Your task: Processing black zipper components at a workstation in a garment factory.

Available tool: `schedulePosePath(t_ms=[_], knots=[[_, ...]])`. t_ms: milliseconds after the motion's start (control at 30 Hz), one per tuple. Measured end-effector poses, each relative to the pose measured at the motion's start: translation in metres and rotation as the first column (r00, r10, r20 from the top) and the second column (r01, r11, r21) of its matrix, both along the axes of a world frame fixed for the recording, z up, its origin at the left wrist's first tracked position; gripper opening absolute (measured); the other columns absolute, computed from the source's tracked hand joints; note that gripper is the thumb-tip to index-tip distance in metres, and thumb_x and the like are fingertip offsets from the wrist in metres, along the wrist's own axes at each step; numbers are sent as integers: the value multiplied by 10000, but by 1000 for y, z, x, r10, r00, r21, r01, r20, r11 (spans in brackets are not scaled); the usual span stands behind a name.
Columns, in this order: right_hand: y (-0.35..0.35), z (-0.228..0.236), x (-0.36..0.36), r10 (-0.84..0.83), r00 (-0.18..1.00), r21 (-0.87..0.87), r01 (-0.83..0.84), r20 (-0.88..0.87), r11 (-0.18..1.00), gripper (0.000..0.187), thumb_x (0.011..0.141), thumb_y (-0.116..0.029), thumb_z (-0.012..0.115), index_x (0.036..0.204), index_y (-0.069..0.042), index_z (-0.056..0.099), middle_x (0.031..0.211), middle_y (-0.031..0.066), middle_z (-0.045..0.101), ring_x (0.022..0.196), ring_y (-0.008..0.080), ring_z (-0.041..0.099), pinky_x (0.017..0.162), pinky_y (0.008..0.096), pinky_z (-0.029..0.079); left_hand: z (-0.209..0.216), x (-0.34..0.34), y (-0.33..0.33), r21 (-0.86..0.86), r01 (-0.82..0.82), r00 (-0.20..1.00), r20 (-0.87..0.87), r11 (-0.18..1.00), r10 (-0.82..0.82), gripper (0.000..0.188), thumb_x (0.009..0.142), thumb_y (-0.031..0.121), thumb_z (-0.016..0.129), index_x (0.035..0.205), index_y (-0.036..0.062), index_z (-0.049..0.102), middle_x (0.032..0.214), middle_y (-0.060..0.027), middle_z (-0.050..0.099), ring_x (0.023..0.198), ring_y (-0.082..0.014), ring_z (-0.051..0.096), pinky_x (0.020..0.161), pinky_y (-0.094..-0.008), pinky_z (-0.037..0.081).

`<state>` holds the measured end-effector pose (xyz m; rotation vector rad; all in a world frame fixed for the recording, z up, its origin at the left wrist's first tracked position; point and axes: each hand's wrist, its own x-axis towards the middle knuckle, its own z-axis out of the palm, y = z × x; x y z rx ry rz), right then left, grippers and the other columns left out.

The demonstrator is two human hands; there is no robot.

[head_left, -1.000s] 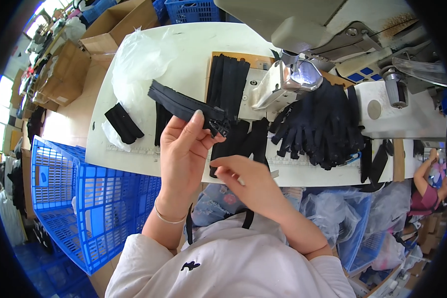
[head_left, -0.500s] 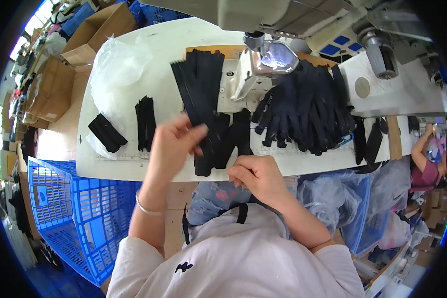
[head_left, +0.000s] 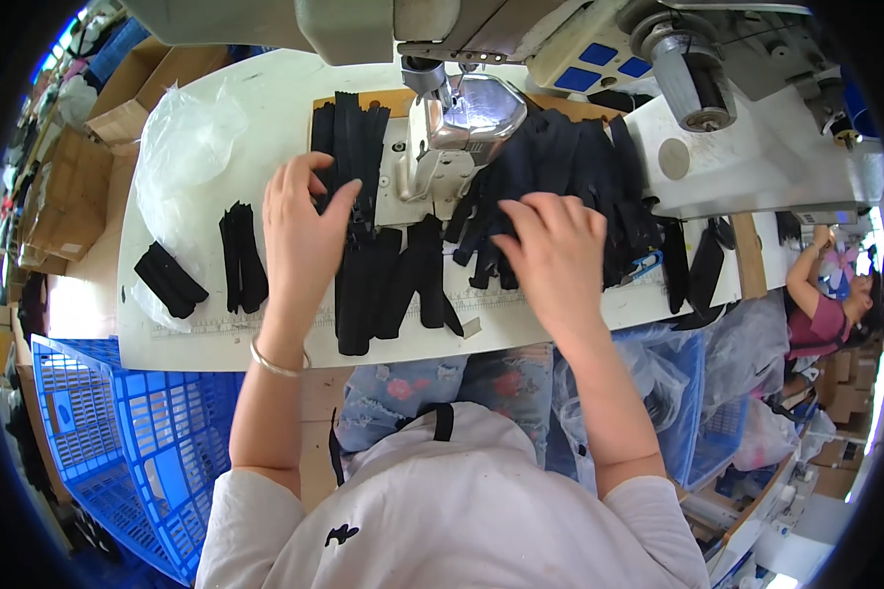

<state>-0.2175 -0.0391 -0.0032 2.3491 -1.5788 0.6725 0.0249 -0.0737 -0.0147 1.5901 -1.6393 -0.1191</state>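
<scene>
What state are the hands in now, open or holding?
Left hand: open at the black strips; touch unclear.
Right hand: open over the fanned strip bundle; touch unclear.

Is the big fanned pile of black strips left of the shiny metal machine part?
No, the fanned pile lies to the right of the shiny metal machine part, partly hidden behind the right hand.

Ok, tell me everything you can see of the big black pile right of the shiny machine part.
The pile is many narrow, dark, fabric-looking strips, heaped on the white table beside the shiny machine part. Their loose ends fan toward the table's near edge. The right hand's grip, open, hides some of its front; whether they touch is unclear.
</scene>
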Motion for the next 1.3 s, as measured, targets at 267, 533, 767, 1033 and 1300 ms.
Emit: schedulePosePath(t_ms=[267, 533, 767, 1033, 1300], knots=[[-27, -14, 6, 120, 980, 86, -108, -161, 990, 56, 713, -104, 601, 765, -120, 614, 796, 28, 499, 825, 190, 519, 772, 333, 389, 6, -40, 89, 296, 522, 767, -573, 800, -288, 85, 808, 0, 656, 892, 7, 659, 775, -25, 578, 680, -87, 524, 630, -224, 436], [19, 17, -5, 248, 768, -106, -231, 591, 967, 141, 732, -41, 680, 865, -85, 668, 769, 62, 650, 624, 183, 610, 576, 284, 461, 0, -54, 87, 177, 789, 215, -977, 588, 4, 406, 1008, 295, 432, 1127, -58, 592, 828, -47, 610, 656, -71, 550, 543, -217, 460], [94, -13, 0, -92, 367, 296, -553, 926, 779, 186, 803, 37, 655, 977, -19, 618, 880, 79, 651, 711, 156, 650, 663, 266, 517, -7, -83, 92, 164, 747, 123, -986, 644, 109, 261, 940, 229, 588, 788, 31, 661, 585, 56, 523, 491, -11, 434, 444, -177, 338], [109, -12, -2, -397, 475, 578, -331, 785, 746, 262, 759, 81, 692, 979, -5, 579, 902, 43, 619, 779, 97, 595, 686, 214, 473, -17, -90, 102, 267, 772, 217, -964, 577, 155, 307, 914, 230, 630, 679, 36, 598, 550, 56, 453, 495, -17, 383, 433, -204, 285], [107, -15, -13, -86, 642, 521, -529, 762, 670, 118, 711, 51, 699, 809, -14, 702, 718, 53, 630, 641, 126, 590, 583, 240, 453, -15, -76, 100, 260, 571, 367, -929, 779, 41, 288, 895, 137, 640, 682, -29, 541, 593, 46, 437, 578, -33, 349, 486, -231, 316]])
